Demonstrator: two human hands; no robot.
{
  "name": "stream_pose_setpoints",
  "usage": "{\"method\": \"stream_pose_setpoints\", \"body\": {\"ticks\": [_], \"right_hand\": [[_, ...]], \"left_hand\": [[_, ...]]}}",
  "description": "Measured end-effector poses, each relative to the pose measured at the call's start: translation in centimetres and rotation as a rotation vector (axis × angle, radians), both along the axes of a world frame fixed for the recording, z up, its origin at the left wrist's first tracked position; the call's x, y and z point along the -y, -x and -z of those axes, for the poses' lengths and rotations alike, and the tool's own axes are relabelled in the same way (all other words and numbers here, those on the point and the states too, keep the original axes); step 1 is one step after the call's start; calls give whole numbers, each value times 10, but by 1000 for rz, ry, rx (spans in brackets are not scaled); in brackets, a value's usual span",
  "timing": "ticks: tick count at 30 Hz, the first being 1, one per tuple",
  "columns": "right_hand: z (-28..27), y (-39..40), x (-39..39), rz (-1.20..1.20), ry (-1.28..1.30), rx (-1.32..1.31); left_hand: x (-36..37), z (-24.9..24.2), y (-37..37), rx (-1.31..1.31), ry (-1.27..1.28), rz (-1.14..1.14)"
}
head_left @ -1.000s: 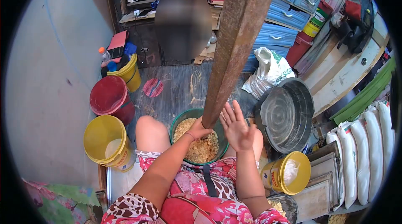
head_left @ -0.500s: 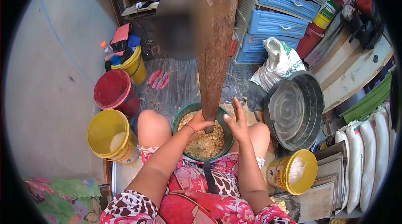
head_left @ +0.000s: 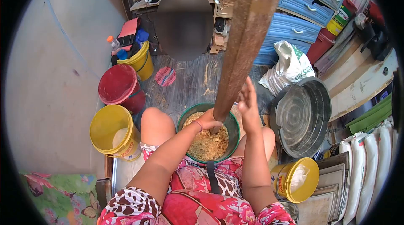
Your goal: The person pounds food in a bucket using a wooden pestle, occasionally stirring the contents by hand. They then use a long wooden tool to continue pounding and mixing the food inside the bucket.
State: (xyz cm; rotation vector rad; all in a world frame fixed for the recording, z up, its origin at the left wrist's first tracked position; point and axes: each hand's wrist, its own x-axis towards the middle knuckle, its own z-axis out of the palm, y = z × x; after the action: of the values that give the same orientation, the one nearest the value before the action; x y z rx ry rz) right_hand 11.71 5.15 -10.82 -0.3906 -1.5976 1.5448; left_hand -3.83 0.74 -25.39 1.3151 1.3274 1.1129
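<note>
Between my legs a green bucket (head_left: 235, 144) holds crumbly yellow-brown bits (head_left: 207, 146). A long wooden post (head_left: 248, 27) stands in it, its lower end among the bits and its top leaning to the right. My left hand (head_left: 207, 120) is wrapped round the post near its lower end. On the post's right side my right hand (head_left: 248, 102) is raised, fingers stretched upward, close to the wood and holding nothing.
At the left are a yellow bucket (head_left: 131, 134), a red bucket (head_left: 136, 98) and another yellow bucket (head_left: 146, 63). A black basin (head_left: 301, 117), a white sack (head_left: 286, 71) and a yellow bucket (head_left: 281, 178) stand at the right, near blue drawers (head_left: 290, 29).
The post's upper part has tilted to the right. My right hand has moved up and right alongside it, while my left hand keeps its hold. The whole view has shifted slightly.
</note>
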Motion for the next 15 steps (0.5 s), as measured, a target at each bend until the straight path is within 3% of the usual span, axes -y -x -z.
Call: {"method": "stream_pose_setpoints", "body": {"ticks": [6, 8, 13, 15], "right_hand": [[-4, 19, -53, -175, 67, -179], [-11, 25, -61, -507, 132, -234], [-14, 37, -69, -756, 241, -354], [-3, 30, -77, -876, 287, -328]], "left_hand": [[-2, -11, -5, 62, 25, 44], [-7, -12, -4, 80, 75, 58], [-22, -6, -2, 25, 48, 267], [-24, -9, -3, -5, 39, 250]]}}
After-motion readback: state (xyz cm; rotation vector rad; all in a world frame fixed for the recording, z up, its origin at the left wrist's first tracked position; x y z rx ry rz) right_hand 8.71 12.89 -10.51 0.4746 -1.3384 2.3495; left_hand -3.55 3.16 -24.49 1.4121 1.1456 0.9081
